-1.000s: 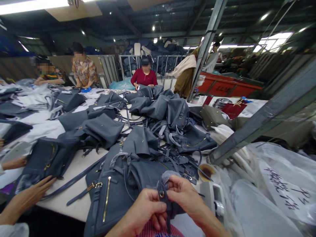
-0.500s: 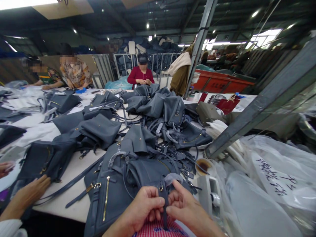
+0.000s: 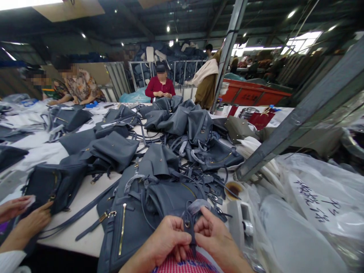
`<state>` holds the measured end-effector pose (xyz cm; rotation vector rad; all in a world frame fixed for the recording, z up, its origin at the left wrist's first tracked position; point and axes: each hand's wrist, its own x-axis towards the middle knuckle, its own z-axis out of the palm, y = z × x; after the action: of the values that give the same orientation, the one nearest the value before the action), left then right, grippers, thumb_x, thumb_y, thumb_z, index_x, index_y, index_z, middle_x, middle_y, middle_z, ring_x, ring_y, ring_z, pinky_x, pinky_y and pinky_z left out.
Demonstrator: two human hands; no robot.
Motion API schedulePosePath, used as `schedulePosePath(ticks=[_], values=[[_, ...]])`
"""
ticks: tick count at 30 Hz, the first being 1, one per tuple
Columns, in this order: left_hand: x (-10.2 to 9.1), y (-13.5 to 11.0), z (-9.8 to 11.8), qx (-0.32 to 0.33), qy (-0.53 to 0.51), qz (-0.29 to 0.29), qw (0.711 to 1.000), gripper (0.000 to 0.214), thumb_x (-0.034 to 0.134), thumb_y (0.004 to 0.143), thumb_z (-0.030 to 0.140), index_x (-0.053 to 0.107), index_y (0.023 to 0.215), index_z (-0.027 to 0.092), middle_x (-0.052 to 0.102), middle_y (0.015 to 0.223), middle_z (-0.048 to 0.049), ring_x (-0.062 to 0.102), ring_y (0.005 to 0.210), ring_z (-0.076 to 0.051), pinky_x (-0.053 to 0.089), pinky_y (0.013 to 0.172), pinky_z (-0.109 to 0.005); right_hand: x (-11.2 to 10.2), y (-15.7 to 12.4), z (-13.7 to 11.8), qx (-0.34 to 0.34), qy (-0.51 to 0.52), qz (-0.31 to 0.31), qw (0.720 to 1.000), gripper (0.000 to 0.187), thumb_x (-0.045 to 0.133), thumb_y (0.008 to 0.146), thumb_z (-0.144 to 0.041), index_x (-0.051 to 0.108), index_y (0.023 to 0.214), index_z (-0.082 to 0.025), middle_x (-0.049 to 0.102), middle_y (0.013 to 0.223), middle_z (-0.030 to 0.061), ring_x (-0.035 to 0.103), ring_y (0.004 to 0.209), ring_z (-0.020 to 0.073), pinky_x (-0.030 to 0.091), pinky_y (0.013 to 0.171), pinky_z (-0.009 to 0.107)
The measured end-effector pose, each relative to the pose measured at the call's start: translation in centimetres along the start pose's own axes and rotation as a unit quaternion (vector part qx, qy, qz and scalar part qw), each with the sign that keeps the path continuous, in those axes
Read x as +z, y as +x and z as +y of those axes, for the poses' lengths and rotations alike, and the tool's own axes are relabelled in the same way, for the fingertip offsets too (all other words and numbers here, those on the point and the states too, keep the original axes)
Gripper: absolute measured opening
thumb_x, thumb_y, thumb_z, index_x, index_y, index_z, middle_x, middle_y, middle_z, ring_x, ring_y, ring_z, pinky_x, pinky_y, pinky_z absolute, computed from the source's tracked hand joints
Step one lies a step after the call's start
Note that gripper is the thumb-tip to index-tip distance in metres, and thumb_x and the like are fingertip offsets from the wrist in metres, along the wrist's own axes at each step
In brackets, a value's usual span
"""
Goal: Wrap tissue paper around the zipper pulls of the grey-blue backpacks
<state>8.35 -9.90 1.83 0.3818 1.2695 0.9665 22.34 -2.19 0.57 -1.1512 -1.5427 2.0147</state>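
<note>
At far left, a co-worker's hands (image 3: 19,216) rest on a white-topped worktable (image 3: 82,223), apart from the person's own; a slate-grey leather backpack (image 3: 125,223) with a gold zip lies flat below the work. The left hand (image 3: 170,239) and right hand (image 3: 212,235) pinch a narrow slate-grey strap (image 3: 192,231) between their fingers, holding its metal ring raised clear of the backpack; a translucent plastic sack (image 3: 309,197) lies heaped at right.

6 o'clock: two hands (image 3: 193,237), with one gray strap (image 3: 193,235) between them. 8 o'clock: two further hands (image 3: 25,216). 11 to 12 o'clock: three seated co-workers (image 3: 160,86). Center: at least eight gray backpacks (image 3: 125,231) on one table (image 3: 79,212). 2 o'clock: one red bin (image 3: 256,93), one olive bag (image 3: 240,129). 4 o'clock: one cup (image 3: 233,189), one white plastic sack (image 3: 315,201).
</note>
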Motion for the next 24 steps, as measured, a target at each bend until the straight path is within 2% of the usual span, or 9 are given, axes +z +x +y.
schedulePosePath(ticks=[3,6,9,12,13,15,18,21,24], values=[[0.3,0.2,-0.1,0.003,0.025,0.010,1.000,0.014,0.056,0.052,0.019,0.056,0.065,0.015,0.058,0.046,0.0018,0.044,0.030,-0.006,0.027,0.029,-0.014,-0.1,0.1,0.1,-0.012,-0.021,-0.017,1.000,0.055,0.062,0.057,-0.018,0.051,0.111,-0.017,0.056,0.059,-0.0084,0.050,0.050,0.0103,0.034,0.047,0.022],[0.8,0.4,-0.2,0.023,0.044,0.028,0.998,0.020,0.052,0.056,0.020,0.059,0.074,0.015,0.052,0.043,0.0065,0.036,0.028,-0.005,0.023,0.030,-0.015,0.1,0.3,0.5,-0.015,0.024,0.008,1.000,0.063,0.060,0.055,-0.018,0.047,0.117,-0.017,0.055,0.058,-0.0094,0.047,0.049,0.0096,0.033,0.046,0.021],[1.5,0.8,-0.5,0.114,0.116,0.084,0.983,0.016,0.050,0.062,0.020,0.059,0.074,0.015,0.049,0.046,0.0072,0.039,0.036,-0.006,0.026,0.037,-0.017,0.5,0.2,0.6,-0.020,0.049,0.037,0.998,0.061,0.060,0.055,-0.016,0.046,0.114,-0.018,0.054,0.057,-0.0099,0.046,0.048,0.0091,0.034,0.046,0.021],[1.9,0.9,-0.6,0.202,0.181,0.151,0.951,0.007,0.051,0.065,0.019,0.057,0.067,0.015,0.052,0.054,0.0046,0.045,0.048,-0.007,0.031,0.044,-0.016,0.6,-0.2,-0.1,-0.020,0.074,0.036,0.996,0.043,0.064,0.058,-0.016,0.053,0.099,-0.020,0.054,0.057,-0.0088,0.048,0.049,0.0090,0.035,0.046,0.020],[1.9,0.9,-0.6,0.196,0.181,0.151,0.952,0.008,0.051,0.066,0.020,0.057,0.070,0.016,0.052,0.054,0.0046,0.046,0.047,-0.007,0.032,0.044,-0.016,0.6,-0.4,-0.4,-0.018,0.082,0.028,0.996,0.034,0.066,0.059,-0.017,0.056,0.092,-0.020,0.054,0.058,-0.0081,0.050,0.050,0.0089,0.037,0.046,0.020],[1.9,0.8,-0.4,0.138,0.151,0.113,0.972,0.018,0.049,0.068,0.024,0.058,0.082,0.016,0.051,0.048,0.0063,0.043,0.037,-0.007,0.031,0.038,-0.016,0.4,-0.7,-0.8,-0.007,0.102,0.009,0.995,0.022,0.069,0.062,-0.022,0.058,0.081,-0.019,0.055,0.061,-0.0065,0.054,0.053,0.0094,0.042,0.050,0.021],[1.7,0.6,0.0,0.063,0.096,0.030,0.993,0.035,0.048,0.068,0.028,0.057,0.099,0.014,0.050,0.040,0.0082,0.035,0.025,-0.007,0.025,0.029,-0.016,0.3,-1.0,-0.9,0.018,0.136,-0.004,0.991,0.027,0.071,0.065,-0.027,0.061,0.088,-0.018,0.059,0.069,-0.0039,0.060,0.059,0.0115,0.048,0.056,0.024],[1.6,0.4,0.2,0.061,0.071,0.010,0.996,0.040,0.049,0.065,0.028,0.058,0.102,0.012,0.052,0.040,0.0074,0.033,0.024,-0.006,0.024,0.027,-0.014,0.4,-1.0,-0.5,0.015,0.133,-0.007,0.991,0.034,0.071,0.064,-0.025,0.061,0.096,-0.018,0.061,0.068,-0.0036,0.058,0.057,0.0114,0.047,0.055,0.024],[1.7,0.5,0.1,0.064,0.081,0.010,0.995,0.039,0.050,0.068,0.028,0.058,0.103,0.012,0.051,0.041,0.0075,0.034,0.025,-0.006,0.024,0.027,-0.015,0.4,-0.9,-0.3,-0.002,0.106,0.006,0.994,0.023,0.069,0.064,-0.022,0.061,0.085,-0.018,0.056,0.061,-0.0060,0.053,0.053,0.0101,0.041,0.051,0.022]])
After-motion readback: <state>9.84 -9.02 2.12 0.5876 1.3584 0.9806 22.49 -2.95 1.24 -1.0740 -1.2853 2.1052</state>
